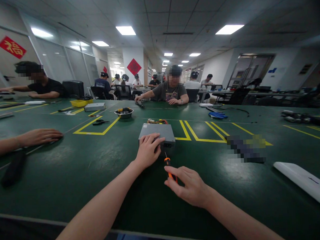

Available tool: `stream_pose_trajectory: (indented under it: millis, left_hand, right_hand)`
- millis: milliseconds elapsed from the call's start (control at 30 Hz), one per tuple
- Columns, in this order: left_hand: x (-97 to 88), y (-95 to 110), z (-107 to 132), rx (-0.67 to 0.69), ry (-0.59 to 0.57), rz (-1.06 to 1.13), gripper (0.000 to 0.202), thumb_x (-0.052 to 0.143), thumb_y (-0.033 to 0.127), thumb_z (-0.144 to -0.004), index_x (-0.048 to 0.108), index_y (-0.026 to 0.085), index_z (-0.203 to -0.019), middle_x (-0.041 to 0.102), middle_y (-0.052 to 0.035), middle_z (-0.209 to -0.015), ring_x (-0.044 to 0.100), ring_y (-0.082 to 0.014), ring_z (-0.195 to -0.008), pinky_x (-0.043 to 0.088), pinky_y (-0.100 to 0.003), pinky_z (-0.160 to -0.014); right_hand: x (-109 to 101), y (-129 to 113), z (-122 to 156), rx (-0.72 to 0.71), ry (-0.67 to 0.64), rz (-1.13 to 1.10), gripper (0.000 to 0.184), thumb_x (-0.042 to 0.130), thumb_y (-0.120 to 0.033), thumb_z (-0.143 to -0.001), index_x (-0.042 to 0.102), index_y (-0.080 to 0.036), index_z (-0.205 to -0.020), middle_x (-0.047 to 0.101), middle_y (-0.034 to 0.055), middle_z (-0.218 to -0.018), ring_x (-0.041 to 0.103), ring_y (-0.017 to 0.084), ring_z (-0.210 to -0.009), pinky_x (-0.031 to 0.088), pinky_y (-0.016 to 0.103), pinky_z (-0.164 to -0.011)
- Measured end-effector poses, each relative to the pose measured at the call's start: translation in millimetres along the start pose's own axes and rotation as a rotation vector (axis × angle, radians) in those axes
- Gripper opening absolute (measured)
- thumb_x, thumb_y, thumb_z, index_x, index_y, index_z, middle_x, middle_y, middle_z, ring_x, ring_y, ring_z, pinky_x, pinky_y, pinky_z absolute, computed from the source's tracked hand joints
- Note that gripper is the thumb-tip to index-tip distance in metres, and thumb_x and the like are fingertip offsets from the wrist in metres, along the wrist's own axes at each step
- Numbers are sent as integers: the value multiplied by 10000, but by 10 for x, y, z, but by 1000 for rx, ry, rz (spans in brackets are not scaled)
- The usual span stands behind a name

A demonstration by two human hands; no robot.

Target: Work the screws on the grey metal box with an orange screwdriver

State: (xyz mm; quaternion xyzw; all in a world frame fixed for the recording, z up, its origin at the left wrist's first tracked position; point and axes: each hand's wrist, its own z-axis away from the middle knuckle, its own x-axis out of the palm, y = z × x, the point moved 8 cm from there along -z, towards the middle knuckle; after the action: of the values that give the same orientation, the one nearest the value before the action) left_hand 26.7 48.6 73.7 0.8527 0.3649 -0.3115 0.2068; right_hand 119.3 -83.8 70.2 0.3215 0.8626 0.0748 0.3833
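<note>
A grey metal computer power supply (pixel 160 130) lies on the green table in front of me, a bundle of coloured cables at its far side. My left hand (pixel 148 150) holds it by its near left part, fingers over the top and thumb toward the front face. In my right hand (pixel 188 184) is an orange and black screwdriver (pixel 167 162), gripped by the handle between thumb and fingers. Its thin shaft points away from me at the near face of the power supply. Whether the tip touches a screw I cannot tell.
Beyond sits a metal bowl (pixel 124 113) of tools, near a yellow tray (pixel 81 102) and a grey box (pixel 94 107). Blue gloves (pixel 217 115) and a white panel (pixel 306 181) lie rightward. A co-worker's hand (pixel 40 136) rests at left; another person sits opposite.
</note>
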Motion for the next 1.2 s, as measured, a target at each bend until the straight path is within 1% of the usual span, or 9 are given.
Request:
stream_pose_trajectory:
  millis: [167, 233, 333, 400, 600, 833, 1000, 1100, 1200]
  left_hand:
    - [-3, -8, 4, 6, 0, -5, 355, 478, 174, -807, 546, 295, -1134, 531, -29, -1215, 454, -205, -1140, 307, -392, -945]
    - [-4, -7, 4, 6, -1, -8, 346, 471, 180, -817, 543, 294, -1135, 530, -28, -1219, 452, -202, -1144, 303, -389, -948]
    - [-8, 2, 0, 8, 1, -8, 320, 446, 196, -843, 543, 293, -1133, 536, -25, -1214, 455, -192, -1143, 300, -381, -946]
    - [-10, 4, -3, 5, 6, -9, 304, 429, 210, -862, 546, 295, -1129, 540, -23, -1210, 460, -185, -1137, 305, -374, -940]
    - [-4, -29, 0, -5, 42, 17, 312, 383, 167, -880, 548, 292, -1113, 553, -17, -1212, 472, -164, -1136, 315, -361, -934]
    - [-28, -36, 13, -10, 68, 76, 180, 399, 158, -866, 553, 244, -899, 560, 3, -1211, 498, -132, -1097, 269, -352, -980]
    - [-19, -39, 3, -31, 60, 113, 168, 352, 165, -890, 508, 227, -882, 593, -2, -1148, 512, -120, -1070, 286, -337, -931]
    - [-13, -59, -3, -47, 68, 123, 182, 317, 164, -904, 488, 216, -872, 607, -4, -1106, 519, -109, -1051, 291, -322, -911]
    - [-3, -74, -6, -46, 75, 117, 186, 304, 165, -912, 480, 209, -871, 606, -2, -1097, 520, -102, -1041, 288, -311, -904]
  right_hand:
    - [20, -42, -28, -32, -114, -35, 318, 452, -164, -855, 482, -172, -1171, 544, 178, -1123, 580, 196, -980, 518, 275, -713]
    - [-32, -60, -50, -51, -68, -33, 257, 466, -167, -855, 516, -154, -1107, 572, 169, -1081, 606, 166, -879, 515, 259, -678]
    - [-80, -69, -59, -55, 12, -19, 74, 534, -177, -839, 549, -137, -899, 611, 144, -1014, 592, 103, -694, 489, 222, -609]
    - [-65, -66, -58, -43, 11, -23, 44, 547, -177, -832, 543, -136, -848, 617, 137, -1002, 582, 95, -670, 480, 214, -597]
    - [-17, -78, -72, -52, -114, -48, 263, 427, -213, -852, 541, -178, -1086, 582, 152, -1028, 605, 159, -820, 502, 261, -667]
    - [-60, -67, -68, -54, -75, -61, 185, 464, -185, -844, 566, -125, -986, 600, 158, -1040, 584, 127, -695, 492, 259, -636]
    - [-34, -64, -73, -32, -50, -67, 173, 537, -303, -856, 571, -146, -921, 620, 126, -955, 586, 123, -697, 480, 234, -606]
    - [6, -59, -83, -17, -107, -47, 215, 540, -344, -852, 569, -188, -996, 607, 125, -936, 597, 157, -746, 491, 257, -606]
    - [31, -57, -88, -3, -177, -82, 265, 480, -346, -873, 556, -166, -1052, 591, 145, -956, 595, 191, -841, 509, 281, -650]
